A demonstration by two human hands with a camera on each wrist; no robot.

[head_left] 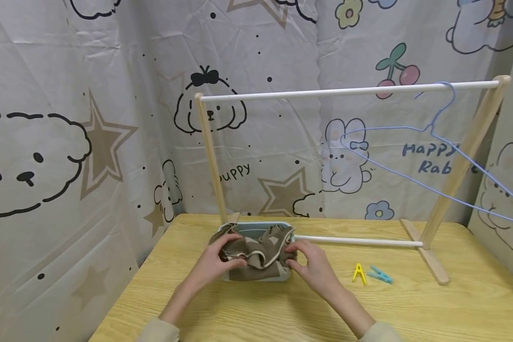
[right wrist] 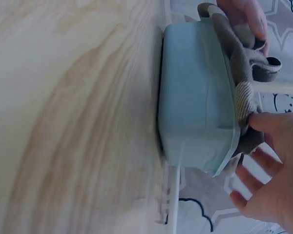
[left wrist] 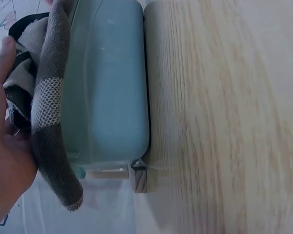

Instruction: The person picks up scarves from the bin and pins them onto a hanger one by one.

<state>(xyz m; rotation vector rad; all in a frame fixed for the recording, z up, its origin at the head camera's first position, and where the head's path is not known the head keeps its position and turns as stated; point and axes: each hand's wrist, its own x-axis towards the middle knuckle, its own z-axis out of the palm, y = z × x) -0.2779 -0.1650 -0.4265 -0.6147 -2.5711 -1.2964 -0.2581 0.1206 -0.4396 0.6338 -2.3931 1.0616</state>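
A brown cloth (head_left: 262, 254) with beige checks and a pale edging lies bunched in a pale blue-green plastic bin (head_left: 239, 276), spilling over its front rim. My left hand (head_left: 213, 259) grips the cloth's left part between thumb and fingers. At the right end of the bin, my right hand (head_left: 314, 268) pinches another fold of it. The left wrist view shows the cloth (left wrist: 48, 107) hanging over the bin's rim beside my thumb. In the right wrist view, my right thumb and fingers (right wrist: 263, 122) hold the cloth by the bin's corner.
A wooden rack with a white top rail (head_left: 346, 91) stands behind the bin, a blue wire hanger (head_left: 432, 127) hanging at its right. A yellow clothespin (head_left: 359, 274) and a blue clothespin (head_left: 380, 274) lie on the table (head_left: 410, 313) to the right. Printed curtains surround the table.
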